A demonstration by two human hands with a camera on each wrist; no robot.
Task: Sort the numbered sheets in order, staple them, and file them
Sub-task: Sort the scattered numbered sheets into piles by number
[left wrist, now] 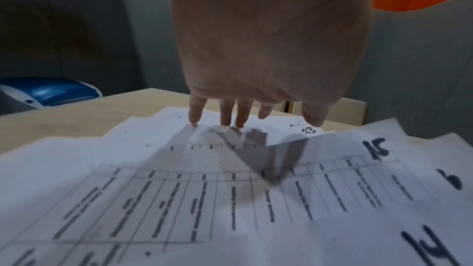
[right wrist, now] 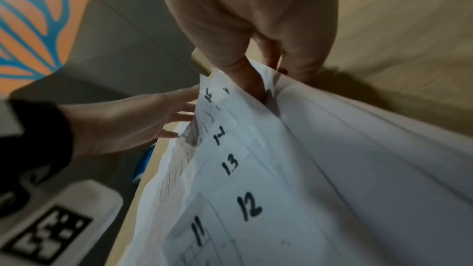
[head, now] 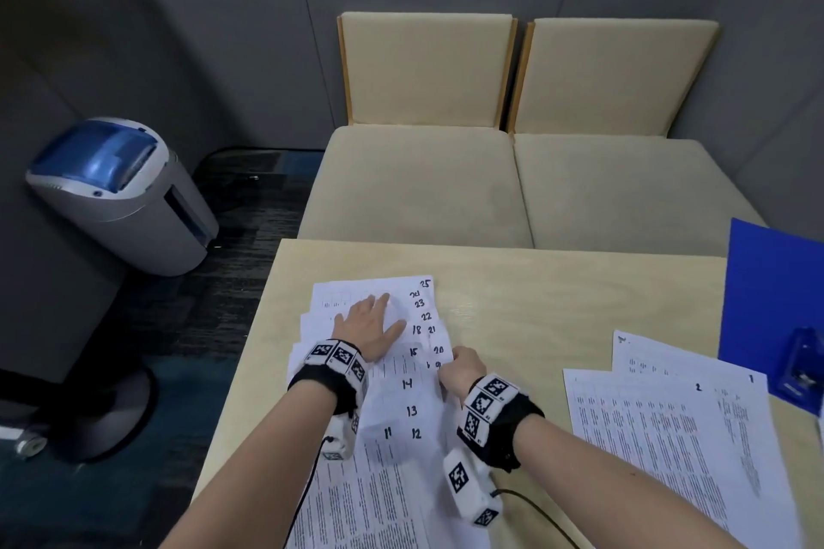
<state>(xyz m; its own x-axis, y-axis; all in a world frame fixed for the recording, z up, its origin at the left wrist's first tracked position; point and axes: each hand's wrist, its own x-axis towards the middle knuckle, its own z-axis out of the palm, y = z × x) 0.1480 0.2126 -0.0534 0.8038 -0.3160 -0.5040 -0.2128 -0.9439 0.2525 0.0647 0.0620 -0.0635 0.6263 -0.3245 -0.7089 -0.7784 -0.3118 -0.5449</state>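
A fanned spread of white numbered sheets (head: 401, 397) lies on the left part of the table, with handwritten numbers from 11 to 25 showing. My left hand (head: 372, 323) lies flat on the far sheets, fingers straight and spread (left wrist: 194, 112). My right hand (head: 459, 370) pinches the right edge of several sheets near numbers 15 and 16, thumb (right wrist: 252, 80) on top, and lifts that edge (right wrist: 281, 108). A second set of sheets (head: 677, 428), marked 1 and 2, lies to the right. A blue stapler (head: 802, 366) sits at the right edge beside a blue folder (head: 771, 281).
The light wooden table (head: 535, 281) has bare surface between the two paper piles. Two beige cushioned seats (head: 512, 183) stand behind it. A grey and blue shredder (head: 120, 192) stands on the floor to the left.
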